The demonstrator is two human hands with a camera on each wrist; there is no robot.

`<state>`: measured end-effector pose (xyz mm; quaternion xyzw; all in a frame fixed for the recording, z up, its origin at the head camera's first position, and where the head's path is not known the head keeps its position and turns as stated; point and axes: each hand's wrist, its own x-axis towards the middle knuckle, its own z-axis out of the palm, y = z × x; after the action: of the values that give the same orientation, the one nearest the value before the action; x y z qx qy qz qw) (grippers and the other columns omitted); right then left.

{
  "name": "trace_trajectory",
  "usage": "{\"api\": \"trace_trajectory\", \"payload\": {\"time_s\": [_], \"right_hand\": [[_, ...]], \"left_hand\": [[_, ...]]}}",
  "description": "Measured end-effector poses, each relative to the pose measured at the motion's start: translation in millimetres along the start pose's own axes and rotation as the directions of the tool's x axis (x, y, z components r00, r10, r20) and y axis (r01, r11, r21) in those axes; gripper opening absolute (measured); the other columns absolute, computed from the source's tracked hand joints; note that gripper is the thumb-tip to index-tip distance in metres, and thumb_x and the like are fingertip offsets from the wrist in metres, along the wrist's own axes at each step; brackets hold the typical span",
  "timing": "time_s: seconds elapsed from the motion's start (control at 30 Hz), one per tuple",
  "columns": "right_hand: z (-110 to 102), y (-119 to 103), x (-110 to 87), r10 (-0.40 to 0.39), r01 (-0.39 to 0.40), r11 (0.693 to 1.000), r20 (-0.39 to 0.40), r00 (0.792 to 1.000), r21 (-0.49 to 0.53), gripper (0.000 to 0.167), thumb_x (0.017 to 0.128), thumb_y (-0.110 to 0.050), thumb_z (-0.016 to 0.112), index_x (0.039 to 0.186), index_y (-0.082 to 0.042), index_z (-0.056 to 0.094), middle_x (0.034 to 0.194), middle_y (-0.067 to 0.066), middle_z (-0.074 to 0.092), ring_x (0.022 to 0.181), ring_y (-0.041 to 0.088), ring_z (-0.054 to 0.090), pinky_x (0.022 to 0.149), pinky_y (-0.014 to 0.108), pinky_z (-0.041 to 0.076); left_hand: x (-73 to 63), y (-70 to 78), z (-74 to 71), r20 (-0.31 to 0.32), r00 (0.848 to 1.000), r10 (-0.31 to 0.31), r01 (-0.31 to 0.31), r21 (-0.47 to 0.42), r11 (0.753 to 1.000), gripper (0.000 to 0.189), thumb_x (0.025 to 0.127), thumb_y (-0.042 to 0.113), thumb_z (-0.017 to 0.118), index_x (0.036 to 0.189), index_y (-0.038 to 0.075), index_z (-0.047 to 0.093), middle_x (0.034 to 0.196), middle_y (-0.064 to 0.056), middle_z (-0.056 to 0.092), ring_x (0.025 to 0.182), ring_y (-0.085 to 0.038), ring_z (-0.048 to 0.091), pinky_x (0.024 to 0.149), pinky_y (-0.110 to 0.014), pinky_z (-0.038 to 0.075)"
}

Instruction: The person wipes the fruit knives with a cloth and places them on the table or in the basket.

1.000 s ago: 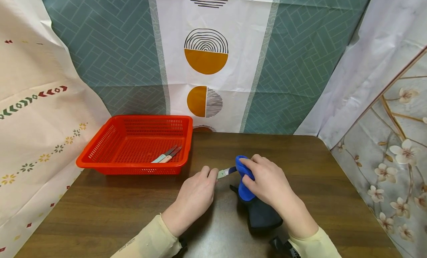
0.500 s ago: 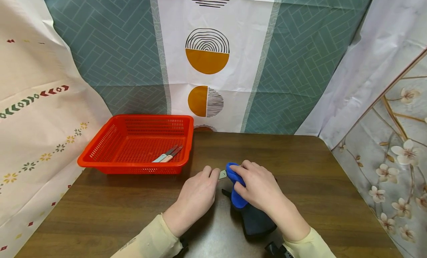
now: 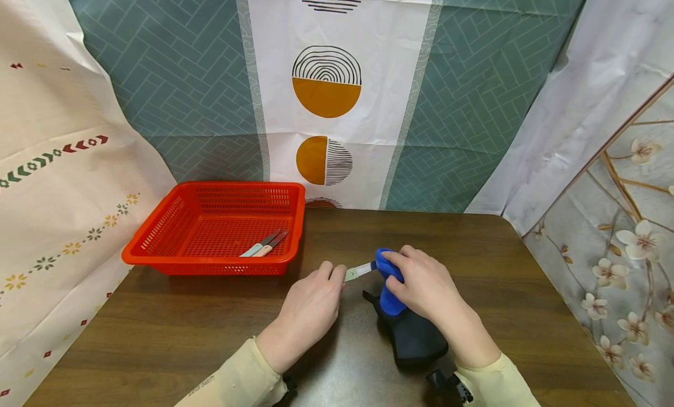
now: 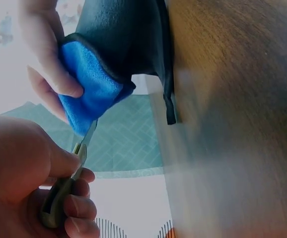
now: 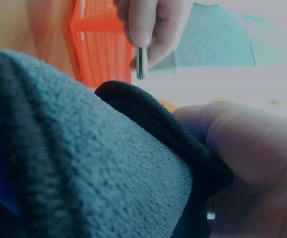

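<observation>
A small knife [image 3: 362, 271] with a pale green handle is held in my left hand [image 3: 310, 307], thumb along the handle and fingers curled under it. Its blade points right, and the far part is hidden in the blue face of a cloth [image 3: 391, 299]. My right hand [image 3: 429, 281] pinches that blue fold around the blade. The rest of the cloth is black and hangs below the right hand, over the table. In the left wrist view, the blade [image 4: 90, 133] enters the blue fabric between the right hand's fingers.
A red plastic basket [image 3: 210, 259] stands at the back left of the wooden table [image 3: 174, 319]. Inside lie a knife [image 3: 260, 243] with a light blue handle and a fork [image 3: 271, 243] with a pinkish one. Patterned fabric hangs behind and on both sides.
The right hand slid the cloth left along the blade up to the knife's handle, then back right toward the tip, baring part of the blade again. The left hand stays nearly still.
</observation>
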<state>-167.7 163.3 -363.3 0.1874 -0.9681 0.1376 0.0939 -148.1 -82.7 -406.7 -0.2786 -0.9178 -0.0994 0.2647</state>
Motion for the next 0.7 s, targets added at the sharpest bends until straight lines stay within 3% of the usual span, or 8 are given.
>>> {"api": "trace_trajectory", "payload": {"time_s": [0.27,0.37,0.43,0.53,0.7], "right_hand": [[-12,21,0.0,0.13,-0.13,0.991,0.002,0.991,-0.008,0.051,0.098,-0.022,0.071,0.147,-0.009,0.071,0.106,0.008,0.066,0.089,0.024,0.061,0.067,0.043,0.053],[-16,24,-0.8,0.139,-0.139,0.99,-0.021,0.99,-0.003,0.051,0.098,-0.021,0.07,0.147,-0.008,0.07,0.107,0.009,0.066,0.091,0.025,0.062,0.068,0.045,0.055],[-18,24,-1.4,0.13,-0.13,0.992,-0.039,0.991,0.005,0.051,0.098,-0.021,0.069,0.147,-0.008,0.07,0.107,0.009,0.066,0.091,0.026,0.062,0.069,0.046,0.055],[-22,21,-2.6,0.117,-0.117,0.993,-0.063,0.991,0.007,0.051,0.097,-0.02,0.069,0.147,-0.008,0.07,0.107,0.008,0.066,0.091,0.026,0.062,0.069,0.047,0.055],[-28,19,-5.4,0.12,-0.119,0.993,-0.094,0.988,0.018,0.053,0.098,-0.02,0.068,0.149,-0.009,0.069,0.11,0.009,0.067,0.094,0.027,0.063,0.071,0.049,0.057]], "left_hand": [[-0.9,0.5,0.6,-0.034,0.999,0.001,-0.001,-0.017,1.0,0.019,0.099,0.01,0.08,0.107,0.005,0.063,0.083,-0.004,0.051,0.06,-0.021,0.055,0.048,-0.03,0.045],[-0.1,0.3,-0.3,0.008,1.0,-0.019,0.02,-0.083,0.996,0.019,0.101,0.01,0.079,0.113,0.004,0.066,0.085,-0.005,0.054,0.06,-0.02,0.056,0.05,-0.031,0.047],[1.1,0.1,-1.4,0.079,0.996,-0.05,0.063,-0.175,0.982,0.019,0.104,0.011,0.076,0.119,0.005,0.067,0.09,-0.004,0.058,0.065,-0.018,0.057,0.056,-0.033,0.051],[4.7,-1.4,-3.3,0.209,0.972,-0.105,0.17,-0.326,0.93,0.02,0.11,0.012,0.068,0.129,0.006,0.068,0.099,-0.002,0.063,0.079,-0.018,0.061,0.071,-0.038,0.056],[11.5,-7.7,-4.5,0.34,0.926,-0.162,0.33,-0.521,0.788,0.023,0.114,0.015,0.06,0.134,0.009,0.069,0.11,-0.001,0.068,0.099,-0.022,0.064,0.093,-0.048,0.055]]}}
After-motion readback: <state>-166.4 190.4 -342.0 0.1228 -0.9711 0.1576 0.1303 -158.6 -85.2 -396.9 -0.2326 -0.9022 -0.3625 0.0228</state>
